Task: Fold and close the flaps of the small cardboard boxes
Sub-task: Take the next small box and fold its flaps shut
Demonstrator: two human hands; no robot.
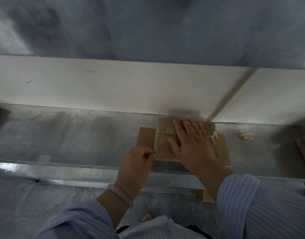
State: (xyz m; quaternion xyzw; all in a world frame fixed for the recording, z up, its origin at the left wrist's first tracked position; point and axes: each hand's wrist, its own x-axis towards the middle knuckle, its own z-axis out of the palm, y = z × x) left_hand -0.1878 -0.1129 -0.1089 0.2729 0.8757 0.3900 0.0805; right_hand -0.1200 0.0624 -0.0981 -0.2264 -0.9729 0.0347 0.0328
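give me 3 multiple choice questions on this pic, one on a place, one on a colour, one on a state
1. Where does the right hand rest?
A) on the cardboard
B) on the white wall
C) on the floor

2. What colour are the sleeves?
A) red
B) black
C) pale blue, striped

3. What does the left hand do?
A) lies flat on the bench
B) pinches the cardboard's near left corner
C) holds a yellow scrap

Answers:
1 A, it lies flat on top of it.
2 C, both arms show pale blue stripes.
3 B, it is curled tight at that corner.
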